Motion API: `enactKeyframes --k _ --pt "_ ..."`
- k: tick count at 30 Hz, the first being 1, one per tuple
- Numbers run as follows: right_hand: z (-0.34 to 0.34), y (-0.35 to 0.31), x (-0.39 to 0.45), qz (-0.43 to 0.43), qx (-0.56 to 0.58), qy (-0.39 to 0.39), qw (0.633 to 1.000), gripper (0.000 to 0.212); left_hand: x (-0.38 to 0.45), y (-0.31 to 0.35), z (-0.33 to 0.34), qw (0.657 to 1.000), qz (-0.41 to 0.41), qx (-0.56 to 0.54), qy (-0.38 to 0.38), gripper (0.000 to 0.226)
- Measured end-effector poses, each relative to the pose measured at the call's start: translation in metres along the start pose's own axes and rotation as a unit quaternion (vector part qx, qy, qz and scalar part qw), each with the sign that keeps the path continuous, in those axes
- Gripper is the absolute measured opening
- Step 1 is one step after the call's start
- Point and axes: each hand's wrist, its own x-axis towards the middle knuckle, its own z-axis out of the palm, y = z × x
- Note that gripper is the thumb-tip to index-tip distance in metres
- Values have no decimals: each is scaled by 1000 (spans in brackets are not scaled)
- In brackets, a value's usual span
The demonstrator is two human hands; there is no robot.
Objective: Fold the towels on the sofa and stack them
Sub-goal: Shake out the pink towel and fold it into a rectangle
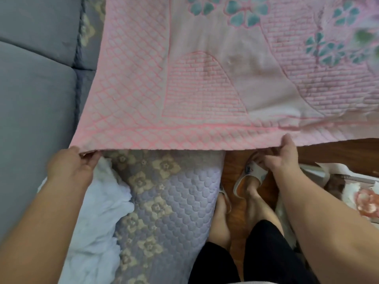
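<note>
**Pink towel held at its near edge, fold not yet visible**

Pink quilted towel (205, 78), teal flower print at the far end: spread wide over the sofa seat, its near hem lifted and drawn taut between both hands. No crease or doubled layer shows in it, so the fold appears to be only beginning.

Left hand (71, 167): fingers curled, pinching the towel's near left corner.

Right hand (285, 156): fingers curled over the same hem farther right, gripping it beyond the sofa's front edge.

White towel (98, 212): crumpled and unfolded on the seat just under the left forearm; apparently awaiting its turn.

Stack: none in view; judged that folding both towels and stacking them remains.

Lilac quilted sofa cover (164, 201), beige flowers, under both towels. Grey sofa cushions (30, 78) at left. Wooden floor (328, 150) and slippered feet (250, 177) below the hem.
</note>
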Motion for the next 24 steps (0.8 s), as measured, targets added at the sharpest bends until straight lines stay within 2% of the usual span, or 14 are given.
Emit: enactKeyframes --k 3,6,8,10,11,13,15,18,20,24 --pt "-6 3 -1 -5 27 18 999 35 2 5 -10 1000 -22 -16 -4 23" --pt "-6 -10 -15 -6 37 12 999 40 6 18 -15 999 -32 -28 -15 21" --pt "-1 -17 -30 -88 -55 95 990 40 2 25 -16 1000 -6 -9 -20 21" --pt "-9 -18 -43 -210 -131 234 940 45 -4 24 -16 995 68 74 -1 23" --pt "-16 -15 -48 -244 -154 274 917 53 -8 22 -15 985 113 132 16 25" --pt "-39 -9 -54 -240 -174 319 900 60 -13 12 -15 962 165 215 32 26" --pt "-48 -7 -58 -224 -201 351 887 58 -14 0 -20 958 158 236 33 21" --pt "-36 -15 -58 -261 -240 296 887 49 -18 -5 -24 974 118 190 34 20" --pt "-34 -15 -57 -247 -250 290 890 44 -21 -5 -25 981 92 170 26 26" --pt "-48 -19 -52 -214 -220 245 920 33 -21 -4 -23 984 74 163 9 34"
